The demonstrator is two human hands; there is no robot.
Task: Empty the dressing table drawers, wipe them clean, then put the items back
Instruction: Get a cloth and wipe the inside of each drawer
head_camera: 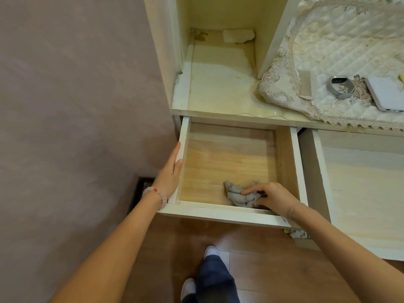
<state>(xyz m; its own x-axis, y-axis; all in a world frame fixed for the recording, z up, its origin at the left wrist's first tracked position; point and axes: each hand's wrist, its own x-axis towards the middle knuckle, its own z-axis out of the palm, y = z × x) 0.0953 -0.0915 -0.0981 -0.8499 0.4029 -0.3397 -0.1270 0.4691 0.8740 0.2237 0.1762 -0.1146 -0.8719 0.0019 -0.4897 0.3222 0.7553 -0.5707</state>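
Observation:
The left drawer (pixel 220 212) of the dressing table is pulled out, with a bare wooden bottom. My right hand (pixel 271 196) presses a crumpled grey cloth (pixel 237 194) onto the drawer's bottom near the front right corner, fingers curled over it. My left hand (pixel 169 173) rests on the outside of the drawer's left wall, fingers straight along it and the thumb over its top edge. A second drawer (pixel 323 180) on the right is also pulled out and shows a pale bottom.
On the table top a lace-edged quilted mat (pixel 328 51) carries a comb (pixel 306 87), a silver oval object (pixel 340 87) and a white box (pixel 384 95). A pale crumpled wad (pixel 238 36) lies in the open shelf. A wall (pixel 76 106) stands left, my feet below.

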